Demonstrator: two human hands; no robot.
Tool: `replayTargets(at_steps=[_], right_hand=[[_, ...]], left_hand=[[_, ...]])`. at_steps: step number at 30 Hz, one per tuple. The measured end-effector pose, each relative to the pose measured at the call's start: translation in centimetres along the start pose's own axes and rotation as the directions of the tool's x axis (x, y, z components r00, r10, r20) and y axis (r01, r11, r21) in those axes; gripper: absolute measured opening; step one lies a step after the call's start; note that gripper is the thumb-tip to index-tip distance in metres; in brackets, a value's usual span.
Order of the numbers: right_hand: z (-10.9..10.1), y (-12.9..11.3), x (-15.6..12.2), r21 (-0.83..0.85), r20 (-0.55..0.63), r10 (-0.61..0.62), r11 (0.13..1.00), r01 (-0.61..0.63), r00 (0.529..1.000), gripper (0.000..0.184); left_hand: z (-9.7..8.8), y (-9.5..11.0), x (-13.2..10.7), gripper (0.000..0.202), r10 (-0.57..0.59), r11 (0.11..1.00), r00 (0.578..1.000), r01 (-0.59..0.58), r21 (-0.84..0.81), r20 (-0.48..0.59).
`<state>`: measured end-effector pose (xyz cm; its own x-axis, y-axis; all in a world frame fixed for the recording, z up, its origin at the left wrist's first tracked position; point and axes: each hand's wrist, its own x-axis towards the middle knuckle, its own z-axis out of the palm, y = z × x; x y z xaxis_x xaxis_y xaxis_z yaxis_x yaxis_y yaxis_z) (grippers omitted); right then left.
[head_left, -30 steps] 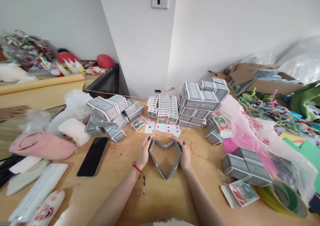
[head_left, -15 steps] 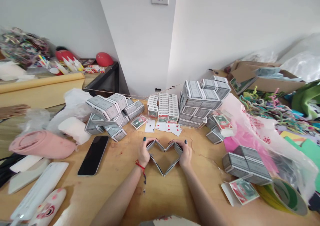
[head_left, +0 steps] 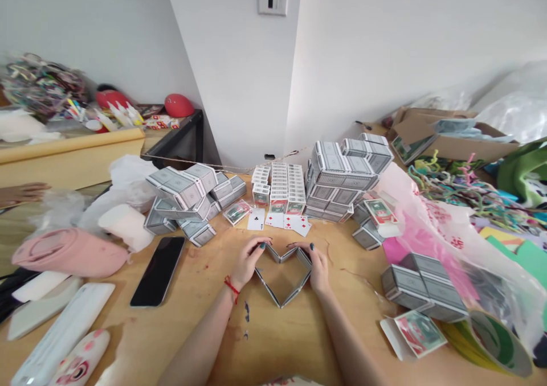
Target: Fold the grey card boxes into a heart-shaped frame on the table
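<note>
A heart-shaped frame of folded grey-patterned card (head_left: pixel 294 291) stands on the table in front of me, its point toward me. My left hand (head_left: pixel 247 262), with a red string bracelet at the wrist, curls around its upper left side, thumb at the top edge. Around the upper right side my right hand (head_left: pixel 318 265) is closed, its thumb also by the edge. Some fingertips are hidden behind the card. Just beyond lie loose playing cards (head_left: pixel 297 223) face up, with an ace of clubs (head_left: pixel 256 219) at their left.
Stacked grey card boxes (head_left: pixel 179 185) stand at the back left, a taller stack (head_left: pixel 337 175) at the back right. A phone (head_left: pixel 158 272) lies left. An opened card box (head_left: pixel 421 333) and a tape roll (head_left: pixel 491 343) lie right. Another person's hand (head_left: pixel 25 192) shows far left.
My left thumb has come down onto the frame's upper left corner, and my right thumb has shifted slightly left. The heart frame keeps its shape. The view has tilted up slightly.
</note>
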<state>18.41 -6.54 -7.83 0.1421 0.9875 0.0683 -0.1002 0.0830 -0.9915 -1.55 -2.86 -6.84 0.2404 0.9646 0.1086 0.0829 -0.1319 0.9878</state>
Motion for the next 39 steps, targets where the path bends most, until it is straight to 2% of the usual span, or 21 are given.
replayTargets(at_steps=[4, 6, 7, 9, 11, 13, 15, 16, 19, 22, 27, 35, 37, 39], right_hand=[[-1.2, 0.7, 0.4, 0.09, 0.042, 0.074, 0.993, -0.078, 0.996, 0.041], [-1.8, 1.2, 1.1, 0.113, -0.018, 0.114, 0.987, -0.112, 0.993, 0.04], [-2.0, 1.5, 1.5, 0.083, -0.046, 0.125, 0.989, -0.121, 0.991, 0.039], [-2.3, 2.0, 2.6, -0.073, -0.117, 0.064, 0.995, -0.073, 0.991, 0.032], [-2.5, 2.4, 3.8, -0.299, -0.137, -0.11, 0.952, 0.065, 0.985, 0.026], [-2.5, 2.5, 5.0, -0.497, -0.071, -0.311, 0.835, 0.237, 0.948, 0.02], [-2.4, 2.6, 5.9, -0.597, 0.087, -0.41, 0.708, 0.377, 0.908, 0.019], [-2.3, 2.7, 6.2, -0.627, 0.164, -0.424, 0.653, 0.426, 0.891, 0.021], [-1.9, 2.7, 6.6, -0.7, 0.324, -0.362, 0.53, 0.479, 0.874, 0.028], [-1.5, 2.6, 6.2, -0.758, 0.386, -0.253, 0.461, 0.461, 0.887, 0.031], [-1.2, 1.8, 5.2, -0.758, 0.397, -0.214, 0.472, 0.451, 0.892, 0.029], [-1.3, 1.7, 3.7, -0.632, 0.378, -0.298, 0.609, 0.48, 0.876, 0.025], [-1.4, 1.9, 3.7, -0.634, 0.341, -0.34, 0.606, 0.481, 0.877, 0.026], [-1.4, 2.0, 4.1, -0.673, 0.32, -0.358, 0.565, 0.476, 0.877, 0.029]], left_hand=[[-0.9, 0.7, -0.3, 0.028, -0.01, 0.999, 0.993, 0.006, 0.032, 0.114], [-1.6, 0.7, 0.0, 0.03, -0.023, 0.999, 0.985, 0.018, 0.031, 0.171], [-1.9, 0.5, 0.2, 0.032, -0.033, 0.999, 0.984, 0.027, 0.034, 0.176], [-2.5, -0.1, 1.2, 0.034, -0.041, 0.994, 0.994, 0.03, 0.102, 0.106], [-3.0, -0.9, 2.5, 0.029, 0.013, 0.967, 0.998, -0.029, 0.255, 0.062], [-3.1, -1.6, 3.9, 0.026, 0.127, 0.887, 0.985, -0.164, 0.431, 0.115], [-3.0, -2.1, 5.0, 0.025, 0.218, 0.768, 0.954, -0.297, 0.568, 0.204], [-2.8, -2.3, 5.4, 0.027, 0.224, 0.705, 0.942, -0.333, 0.626, 0.248], [-2.3, -2.7, 5.9, 0.031, 0.182, 0.552, 0.929, -0.368, 0.749, 0.322], [-2.0, -3.0, 5.7, 0.032, 0.151, 0.487, 0.927, -0.372, 0.79, 0.344], [-2.0, -2.9, 4.6, 0.032, 0.154, 0.518, 0.916, -0.395, 0.759, 0.372], [-2.5, -1.1, 1.5, 0.03, 0.183, 0.659, 0.904, -0.405, 0.634, 0.387], [-2.6, -1.1, 1.2, 0.029, 0.211, 0.681, 0.906, -0.406, 0.61, 0.368], [-2.7, -1.3, 1.5, 0.028, 0.249, 0.69, 0.913, -0.401, 0.602, 0.322]])
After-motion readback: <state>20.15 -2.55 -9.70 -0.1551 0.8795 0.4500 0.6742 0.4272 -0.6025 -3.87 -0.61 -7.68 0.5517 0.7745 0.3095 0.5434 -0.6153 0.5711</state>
